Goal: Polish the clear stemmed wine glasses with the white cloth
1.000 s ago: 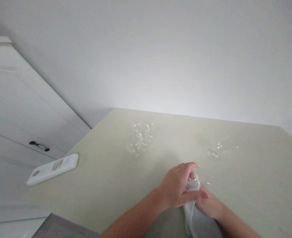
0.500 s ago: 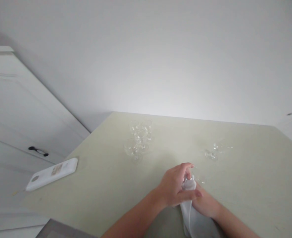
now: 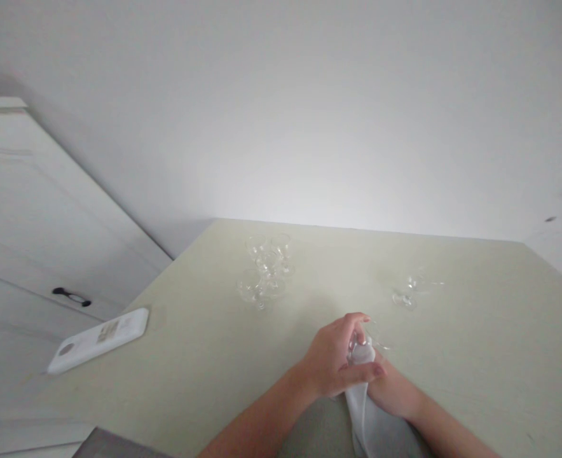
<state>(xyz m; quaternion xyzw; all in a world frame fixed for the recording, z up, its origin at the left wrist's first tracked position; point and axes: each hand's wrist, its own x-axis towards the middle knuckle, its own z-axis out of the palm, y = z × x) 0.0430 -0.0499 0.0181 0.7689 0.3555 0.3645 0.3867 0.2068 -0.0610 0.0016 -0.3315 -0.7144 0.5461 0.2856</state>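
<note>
A clear stemmed glass (image 3: 374, 332) is at the front of the table, mostly covered by my hands and a white cloth (image 3: 356, 407). My left hand (image 3: 331, 359) curls around the glass from the left, fingers bent over it and thumb across the cloth. Lower and to the right, my right hand (image 3: 391, 387) is closed against the cloth, its fingers largely hidden behind my left thumb and the cloth. The cloth bunches up at the glass and hangs down toward my lap.
Several clear stemmed glasses (image 3: 267, 264) stand grouped at the back left. Another clear glass (image 3: 405, 298) lies on its side at the right. A white flat device (image 3: 100, 340) is by the left edge of the pale table (image 3: 205, 356). A white cabinet (image 3: 37, 210) adjoins it.
My hands keep nearly the same hold on the glass and cloth, with only a slight shift. The whole view has moved a little.
</note>
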